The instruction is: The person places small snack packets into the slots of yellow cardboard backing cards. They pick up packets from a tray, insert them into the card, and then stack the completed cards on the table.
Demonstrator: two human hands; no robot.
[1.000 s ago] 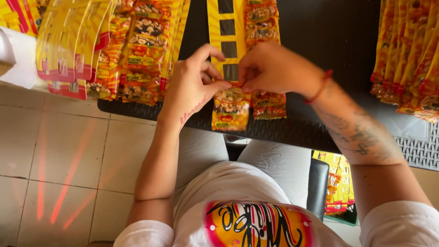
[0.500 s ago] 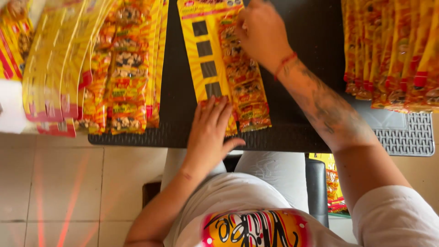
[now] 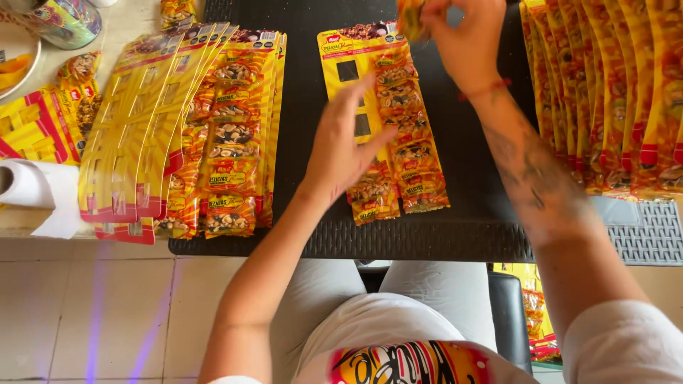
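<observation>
A yellow display card (image 3: 340, 53) lies on a black mat (image 3: 306, 142), with small snack packets (image 3: 409, 135) attached down its right column and one at the lower left. My left hand (image 3: 345, 146) hovers flat over the card's left column, fingers spread, holding nothing. My right hand (image 3: 466, 32) is at the top of the card, fingers pinched on a small snack packet (image 3: 411, 18) near the frame's upper edge.
A stack of filled cards (image 3: 231, 135) and empty yellow cards (image 3: 135, 121) lie to the left. Long strips of snack packets (image 3: 612, 92) hang along the right. A paper roll (image 3: 32, 185) and a patterned cup (image 3: 60, 21) stand at the far left. Tiled floor lies below.
My right hand went from the card's lower end up to its top and now pinches a packet. My left hand rose from the card's bottom edge to its middle.
</observation>
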